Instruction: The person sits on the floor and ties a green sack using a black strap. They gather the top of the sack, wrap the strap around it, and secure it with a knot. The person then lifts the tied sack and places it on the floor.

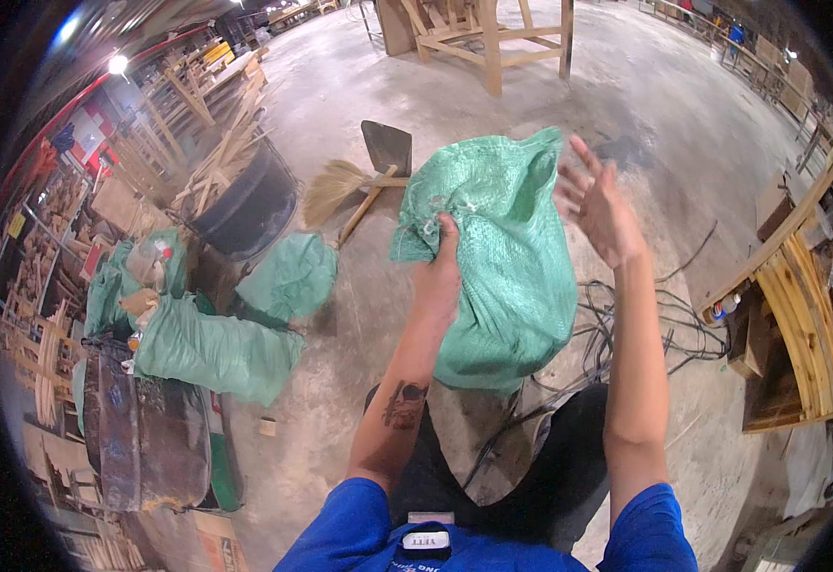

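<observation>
Grey floor (321, 86) (broom (335, 194), cables (698, 329) atop)

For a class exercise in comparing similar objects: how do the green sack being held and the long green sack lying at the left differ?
The held sack is pinched by the left grip, while no grip touches the lying sack. In the picture, the held sack's length runs up and down; the lying sack's runs across. The held sack looks shinier, the lying sack duller. Both are green and creased.
</observation>
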`<state>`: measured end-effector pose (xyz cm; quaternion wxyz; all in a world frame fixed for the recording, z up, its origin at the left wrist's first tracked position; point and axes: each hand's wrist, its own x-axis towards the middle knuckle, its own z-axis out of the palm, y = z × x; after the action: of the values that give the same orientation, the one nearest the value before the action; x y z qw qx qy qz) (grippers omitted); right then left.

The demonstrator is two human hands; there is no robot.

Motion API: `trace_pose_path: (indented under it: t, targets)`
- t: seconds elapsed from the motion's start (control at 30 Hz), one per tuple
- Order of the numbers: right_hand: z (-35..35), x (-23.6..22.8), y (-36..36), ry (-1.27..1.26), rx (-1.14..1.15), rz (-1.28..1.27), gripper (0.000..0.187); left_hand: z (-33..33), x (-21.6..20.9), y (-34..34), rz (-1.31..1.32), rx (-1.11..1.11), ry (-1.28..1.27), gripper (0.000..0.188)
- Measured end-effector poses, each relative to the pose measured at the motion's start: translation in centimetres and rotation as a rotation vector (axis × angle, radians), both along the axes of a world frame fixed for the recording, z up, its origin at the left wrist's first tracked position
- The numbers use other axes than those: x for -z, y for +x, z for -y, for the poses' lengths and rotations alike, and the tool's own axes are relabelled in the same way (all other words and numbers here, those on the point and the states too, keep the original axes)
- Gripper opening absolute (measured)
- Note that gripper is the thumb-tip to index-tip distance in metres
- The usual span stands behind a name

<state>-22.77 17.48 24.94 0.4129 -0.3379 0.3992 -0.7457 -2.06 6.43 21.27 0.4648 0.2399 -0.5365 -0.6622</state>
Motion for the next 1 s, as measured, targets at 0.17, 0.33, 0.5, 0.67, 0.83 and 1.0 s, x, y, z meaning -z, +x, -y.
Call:
trace_pose_path:
  t: [0.17, 0.33, 0.5, 0.67, 0.83, 1.0]
  targets:
    - [0.3, 1.5, 1.2, 0.025, -0.177, -0.421, 0.116, -1.4, -2.2, -0.1, 0.043, -0.153, 0.088, 0.062]
    - [1.2, -0.6, 4.6, -0.068, 0.042, -0.783, 0.061, -3.5, -3.0, 0.1, 0.075, -0.120, -0.105, 0.063]
    - [0.7, -3.9, 6.2, -0.076, 0.501, -0.671, 0.027, -4.4, -3.6, -0.7, 0.102, -0.037, -0.122, 0.061]
    - [-0.3, -5.3, 6.2, -0.245, 0.812, -0.714, 0.040, -4.9, -4.7, 1.4, 0.295, -0.031, -0.172, 0.057]
    - [-0.8, -5.3, 5.6, -0.242, 0.842, -0.545, 0.043, -5.2, -3.3, 2.6, 0.354, -0.054, -0.226, 0.052]
    - [-0.4, -4.8, 4.9, -0.276, 0.808, -0.544, 0.041, -4.9, -1.7, 2.5, 0.307, -0.092, -0.190, 0.050]
